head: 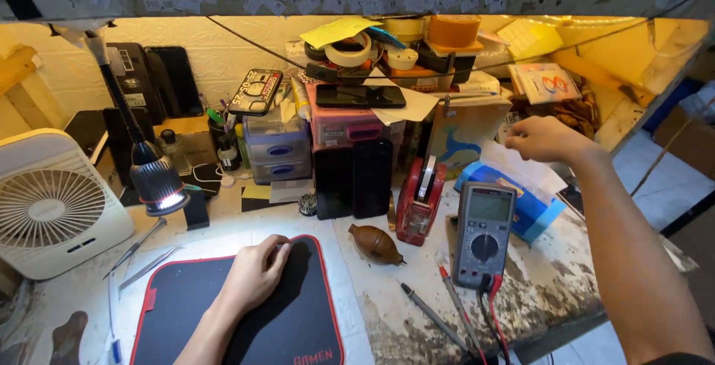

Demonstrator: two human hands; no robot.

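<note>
While the head view looks down on a cluttered tabletop [417, 320]:
Left hand [253, 272]: lies loosely curled, holding nothing, on the black red-edged mat [298, 320].
Right hand [547, 139]: raised at the far right over the blue box [540, 212]; fingers bent, and I cannot tell whether it grips anything.
Step in hand: seemingly a reach into the clutter at the back.
Next move: calls for a careful pick among crowded things.
Nearby: grey multimeter [484, 232] with probes [454, 305], red tape dispenser [419, 201], brown blower bulb [376, 243], desk lamp [158, 182], white fan [52, 205].

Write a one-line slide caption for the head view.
Left hand rests on a black mat; right hand reaches past a multimeter.
</note>
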